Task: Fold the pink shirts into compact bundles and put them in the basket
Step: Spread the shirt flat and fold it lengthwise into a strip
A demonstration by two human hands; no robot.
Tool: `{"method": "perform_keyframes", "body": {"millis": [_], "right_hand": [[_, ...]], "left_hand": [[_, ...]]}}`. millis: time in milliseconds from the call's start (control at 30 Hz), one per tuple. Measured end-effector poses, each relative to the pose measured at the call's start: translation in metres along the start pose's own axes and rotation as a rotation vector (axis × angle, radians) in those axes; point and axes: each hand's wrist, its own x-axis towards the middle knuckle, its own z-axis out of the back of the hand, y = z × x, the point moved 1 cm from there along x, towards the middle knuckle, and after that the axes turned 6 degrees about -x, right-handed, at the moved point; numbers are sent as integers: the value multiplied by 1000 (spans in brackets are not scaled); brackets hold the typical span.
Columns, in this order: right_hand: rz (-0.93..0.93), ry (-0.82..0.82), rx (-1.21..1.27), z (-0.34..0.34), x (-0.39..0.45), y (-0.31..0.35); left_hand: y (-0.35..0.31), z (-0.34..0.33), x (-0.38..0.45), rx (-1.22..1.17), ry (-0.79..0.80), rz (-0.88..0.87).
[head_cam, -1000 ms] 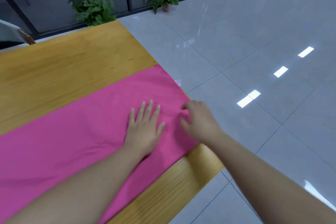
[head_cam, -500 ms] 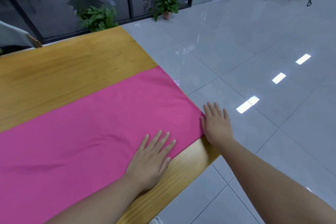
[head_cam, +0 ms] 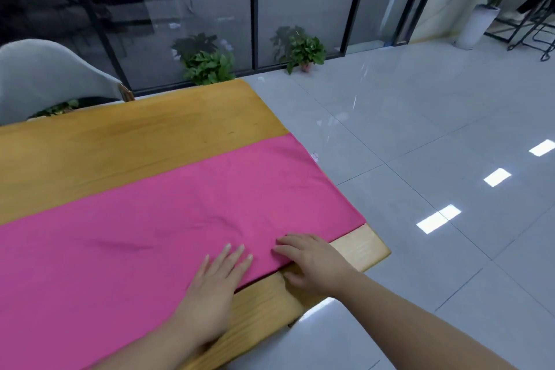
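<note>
Pink shirt spread flat in a long band across wooden desk. Left hand palm-down, fingers on the shirt's near edge, heel on bare desk. Right hand just right of it, fingertips curled on the same edge. Desk corner beyond right hand.

Pink shirt runs off your left edge, sleeves and collar unseen. Small tag at far right corner unreadable. Basket not visible. Chair far left cropped.
</note>
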Motion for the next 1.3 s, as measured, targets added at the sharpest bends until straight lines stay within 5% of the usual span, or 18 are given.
{"method": "perform_keyframes", "body": {"millis": [33, 267, 400, 533, 633, 733, 900, 1300], "right_hand": [[50, 10, 8, 0, 7, 12], [182, -12, -167, -8, 23, 23], [61, 25, -268, 8, 20, 19], [-68, 140, -289, 23, 16, 10], [-174, 222, -239, 30, 24, 3], [-181, 202, -242, 43, 34, 4], [-124, 117, -338, 52, 38, 2], [-228, 166, -317, 44, 13, -39]], "left_hand": [[9, 4, -10, -44, -87, 65], [24, 8, -49, -103, 102, 162], [21, 2, -56, -53, -7, 106], [15, 1, -61, 26, 151, 194], [9, 5, -56, -5, -53, 243], [9, 3, -48, 67, -75, 119], [37, 15, -45, 82, -186, 175], [95, 50, -39, -339, -78, 272]]}}
